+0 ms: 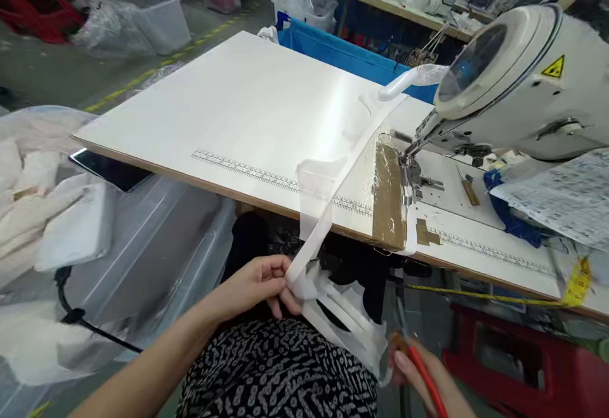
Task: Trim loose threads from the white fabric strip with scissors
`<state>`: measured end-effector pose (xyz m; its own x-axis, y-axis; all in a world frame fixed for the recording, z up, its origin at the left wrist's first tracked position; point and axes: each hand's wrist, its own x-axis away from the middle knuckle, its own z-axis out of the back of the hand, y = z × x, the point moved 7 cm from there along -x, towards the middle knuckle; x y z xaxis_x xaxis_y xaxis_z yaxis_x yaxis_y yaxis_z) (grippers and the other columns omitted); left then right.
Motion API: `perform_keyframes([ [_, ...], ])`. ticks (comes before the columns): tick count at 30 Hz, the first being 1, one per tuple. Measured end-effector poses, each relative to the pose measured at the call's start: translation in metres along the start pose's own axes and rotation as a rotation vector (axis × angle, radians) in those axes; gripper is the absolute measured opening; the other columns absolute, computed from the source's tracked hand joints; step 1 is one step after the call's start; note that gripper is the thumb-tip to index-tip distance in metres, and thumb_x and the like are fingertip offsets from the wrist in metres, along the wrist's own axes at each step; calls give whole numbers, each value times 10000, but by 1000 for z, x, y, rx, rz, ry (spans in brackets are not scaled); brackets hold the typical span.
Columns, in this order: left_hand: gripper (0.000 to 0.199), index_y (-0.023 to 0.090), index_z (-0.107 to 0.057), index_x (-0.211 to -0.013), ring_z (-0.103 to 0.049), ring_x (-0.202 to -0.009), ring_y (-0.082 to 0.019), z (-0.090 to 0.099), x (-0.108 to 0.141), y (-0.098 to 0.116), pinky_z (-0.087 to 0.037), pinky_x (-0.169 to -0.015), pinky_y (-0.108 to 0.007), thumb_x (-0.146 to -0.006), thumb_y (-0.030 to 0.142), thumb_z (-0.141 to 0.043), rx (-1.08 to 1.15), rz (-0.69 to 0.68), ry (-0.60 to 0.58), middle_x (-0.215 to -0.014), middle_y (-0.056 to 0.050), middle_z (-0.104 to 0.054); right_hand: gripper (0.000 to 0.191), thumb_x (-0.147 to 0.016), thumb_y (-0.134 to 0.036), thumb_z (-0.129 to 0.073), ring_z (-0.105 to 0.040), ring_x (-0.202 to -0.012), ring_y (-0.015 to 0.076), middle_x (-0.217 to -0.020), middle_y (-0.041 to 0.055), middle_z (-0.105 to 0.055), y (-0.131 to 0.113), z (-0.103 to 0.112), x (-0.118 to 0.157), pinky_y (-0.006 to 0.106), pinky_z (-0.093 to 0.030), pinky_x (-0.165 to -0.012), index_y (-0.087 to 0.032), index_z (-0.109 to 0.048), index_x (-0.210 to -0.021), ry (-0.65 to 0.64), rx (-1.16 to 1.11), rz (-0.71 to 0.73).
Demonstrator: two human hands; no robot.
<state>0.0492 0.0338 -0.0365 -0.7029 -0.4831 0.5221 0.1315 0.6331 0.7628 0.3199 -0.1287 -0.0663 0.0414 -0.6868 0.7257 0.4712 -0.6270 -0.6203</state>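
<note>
My left hand (271,285) pinches a white fabric strip (349,163) at the table's front edge, above my lap. The strip runs up across the white tabletop, with sheer white fabric (316,189) attached and hanging over the edge. More white bands and sheer cloth (349,316) hang below my fingers, over the patterned black clothing on my lap. My right hand (421,373), low on the right and slightly blurred, is closed on red-handled scissors (425,377). Their blades point up beside the hanging cloth; whether they touch it I cannot tell.
A sewing machine (514,82) stands on the right of the white table (228,107). Plastic-lined bins with pale cloth (42,196) and a white power bank (78,228) are at left. A yellow tape measure (578,283) hangs at right, above a red stool (518,361).
</note>
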Motion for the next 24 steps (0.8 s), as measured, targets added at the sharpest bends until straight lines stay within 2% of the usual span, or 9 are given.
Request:
perform_keyframes([
  [2, 327, 107, -509, -974, -702, -686, -168, -3, 3, -8, -551, -583, -198, -880, 415, -569, 25, -20, 43, -792, -101, -703, 505, -901, -656, -362, -488, -748, 132, -805, 46, -509, -44, -16, -16, 234, -424, -715, -165, -476, -877, -111, 91, 187],
  [4, 378, 109, -516, -979, -698, -645, -172, -5, 5, -14, -546, -565, -201, -877, 469, -565, 40, -29, 79, -743, -79, -694, 488, -894, -646, -402, -439, -703, 105, -771, 22, -482, -78, -28, -32, 210, -391, -672, -166, -442, -811, -200, 181, 307],
  [7, 419, 88, -538, -912, -674, -574, -145, -4, 6, -18, -516, -532, -169, -873, 504, -560, 43, -19, 124, -658, -86, -683, 498, -873, -636, -469, -331, -617, 65, -691, -17, -393, -108, -39, -52, 182, -293, -565, -160, -392, -751, -319, 302, 379],
  [9, 420, 78, -544, -893, -695, -651, -151, -4, 6, -18, -529, -571, -165, -870, 497, -571, 55, -13, 129, -719, -128, -705, 517, -860, -641, -491, -292, -594, 56, -664, -27, -351, -120, -41, -62, 184, -246, -539, -156, -372, -726, -360, 355, 407],
  [13, 432, 66, -566, -916, -714, -874, -199, -2, 5, -19, -565, -683, -188, -835, 486, -627, 85, 21, 132, -913, -172, -717, 538, -848, -650, -510, -282, -589, 52, -649, -31, -351, -129, -44, -71, 187, -226, -531, -152, -362, -708, -406, 376, 407],
  [18, 440, 66, -572, -912, -718, -766, -178, -2, 6, -25, -554, -658, -181, -845, 500, -607, 74, 45, 146, -802, -141, -721, 538, -834, -641, -543, -276, -580, 48, -640, -37, -339, -128, -49, -73, 185, -207, -513, -152, -361, -702, -380, 337, 391],
  [24, 421, 87, -549, -861, -719, -766, -178, -3, 6, -29, -554, -658, -184, -847, 504, -601, 86, 30, 179, -782, -124, -721, 507, -825, -598, -592, -297, -577, 42, -631, -46, -367, -118, -54, -75, 188, -196, -528, -150, -383, -712, -277, 427, 423],
])
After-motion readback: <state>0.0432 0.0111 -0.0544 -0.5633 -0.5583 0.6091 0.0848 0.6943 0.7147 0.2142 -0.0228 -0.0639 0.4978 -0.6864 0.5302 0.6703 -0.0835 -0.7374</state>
